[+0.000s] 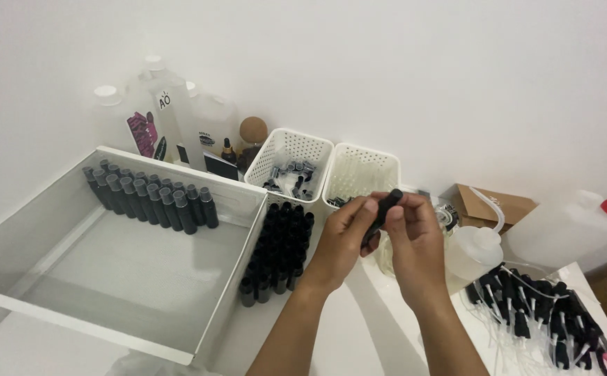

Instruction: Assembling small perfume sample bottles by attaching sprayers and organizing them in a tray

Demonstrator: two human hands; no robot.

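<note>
Both hands meet above the white surface (359, 334): the left hand (341, 240) pinches a small black spray bottle (381, 216) by its body, while the right hand (415, 240) closes its grip on the top end. Holding the bottle steady and turning squarely should seat the cap; a cluster of black bottles (279, 251) stands just left

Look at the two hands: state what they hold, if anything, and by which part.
Both hands hold one small black bottle. The left hand pinches its lower body, and the right hand has its fingertips at the top end.
</note>
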